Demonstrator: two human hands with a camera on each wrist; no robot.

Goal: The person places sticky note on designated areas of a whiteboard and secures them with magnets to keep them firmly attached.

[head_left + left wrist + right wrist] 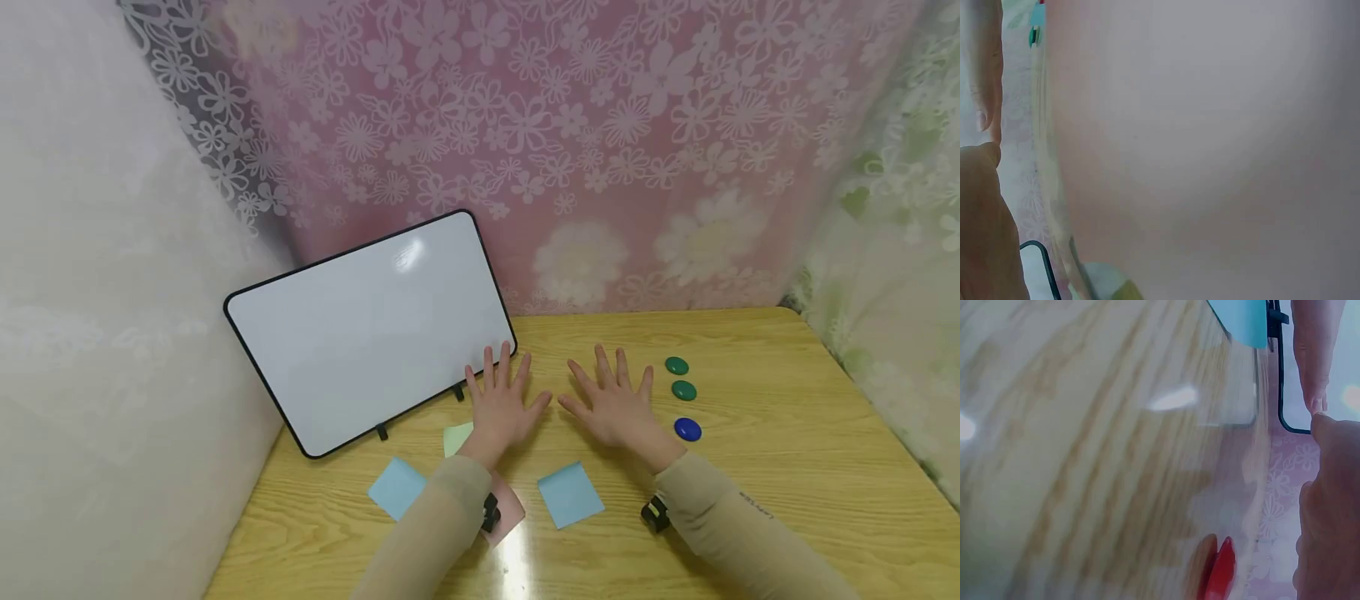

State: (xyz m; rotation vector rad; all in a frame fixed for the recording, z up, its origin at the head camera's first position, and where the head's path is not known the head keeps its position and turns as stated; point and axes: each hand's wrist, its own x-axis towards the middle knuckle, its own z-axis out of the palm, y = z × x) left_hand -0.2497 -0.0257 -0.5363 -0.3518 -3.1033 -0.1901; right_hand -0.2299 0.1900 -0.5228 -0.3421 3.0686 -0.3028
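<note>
Both hands are held palm down over the wooden table with fingers spread and nothing gripped. In the head view the left hand [501,412] is at the whiteboard's lower right corner, its fingertips overlapping the whiteboard [367,333]; contact cannot be told. My right hand [617,408] is to its right, thumbs pointing at each other. Under the left forearm lie a pink sticky note [510,512] and a green sticky note [455,437], both partly hidden. A blue sticky note [572,496] lies between the forearms. Pale, blurred surface fills most of the left wrist view.
Another blue sticky note [397,487] lies left of the left forearm. Right of the right hand are two green discs [683,390] and a blue disc [687,429]. The whiteboard leans on small black feet [382,432]. Patterned curtains [555,150] border the table [787,467].
</note>
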